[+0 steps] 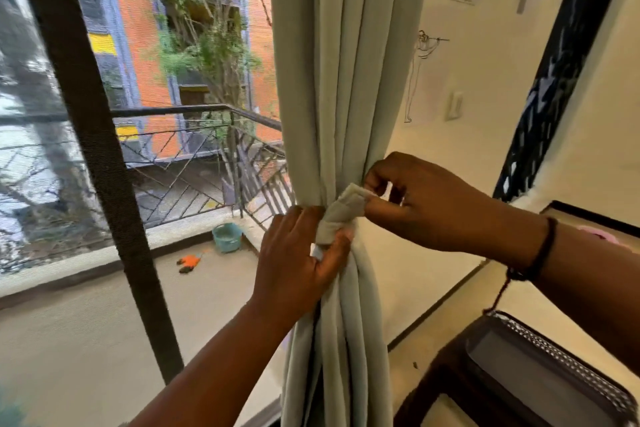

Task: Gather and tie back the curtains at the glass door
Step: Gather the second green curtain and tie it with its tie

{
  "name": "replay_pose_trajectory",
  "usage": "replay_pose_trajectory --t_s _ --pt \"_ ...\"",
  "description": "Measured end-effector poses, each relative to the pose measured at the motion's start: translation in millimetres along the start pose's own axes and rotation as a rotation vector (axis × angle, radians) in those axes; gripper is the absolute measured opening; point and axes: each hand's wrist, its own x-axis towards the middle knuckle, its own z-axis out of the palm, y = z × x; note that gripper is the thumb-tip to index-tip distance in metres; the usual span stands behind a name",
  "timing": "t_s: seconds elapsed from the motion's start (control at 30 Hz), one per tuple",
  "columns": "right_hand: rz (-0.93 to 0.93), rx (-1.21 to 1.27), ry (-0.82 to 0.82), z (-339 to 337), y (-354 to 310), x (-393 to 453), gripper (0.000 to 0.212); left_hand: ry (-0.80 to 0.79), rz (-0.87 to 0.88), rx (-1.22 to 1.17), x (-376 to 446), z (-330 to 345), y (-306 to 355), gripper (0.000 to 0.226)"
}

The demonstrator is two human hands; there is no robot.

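A pale green curtain (343,80) hangs gathered into tight folds at the right edge of the glass door (173,184). A matching fabric tie-back (341,215) wraps the bundle at waist height and is knotted in front. My left hand (298,260) grips the lower end of the tie against the curtain. My right hand (415,204) pinches the upper end of the tie between thumb and fingertips, just right of the folds.
A dark door frame bar (93,149) crosses the glass on the left. Outside lie a balcony railing (194,156), a teal bucket (227,236) and an orange object (188,263). A dark chair (519,381) stands at lower right, close to the curtain.
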Motion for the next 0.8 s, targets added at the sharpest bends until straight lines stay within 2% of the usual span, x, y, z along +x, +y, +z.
replay_pose_trajectory --t_s 0.1,0.13,0.2,0.27,0.33,0.43,0.5,0.6,0.67,0.73,0.8 --pt "0.082 0.041 -0.151 -2 -17 2 0.027 0.004 0.025 0.031 9 1 -1 0.035" --pt "0.104 -0.035 -0.170 -1 -23 4 0.034 0.008 0.042 0.061 12 4 0 0.032" --pt "0.120 -0.366 -0.165 5 -33 9 0.044 0.013 0.060 0.067 15 10 4 0.026" --pt "0.082 -0.620 -0.189 9 -40 17 0.038 0.019 0.036 0.050 13 16 9 0.022" --pt "0.042 -0.734 -0.314 8 -45 22 0.028 0.045 -0.033 0.017 7 22 11 0.020" --pt "0.007 -0.812 -0.514 3 -56 26 0.031 0.122 -0.104 -0.049 1 27 10 0.042" --pt "0.044 -0.780 -0.610 2 -63 31 0.029 0.165 -0.111 -0.211 1 28 11 0.060" --pt "0.188 -0.567 -0.708 4 -63 41 0.026 0.332 0.031 -0.309 1 37 7 0.075" --pt "0.234 -0.423 -0.732 4 -57 43 0.030 0.362 0.071 -0.284 2 39 3 0.062" --pt "0.220 -0.346 -0.746 2 -47 41 0.034 0.323 0.040 -0.213 4 39 -3 0.040" --pt "0.185 -0.248 -0.739 -1 -36 36 0.036 0.274 0.027 -0.140 6 40 -12 0.029"
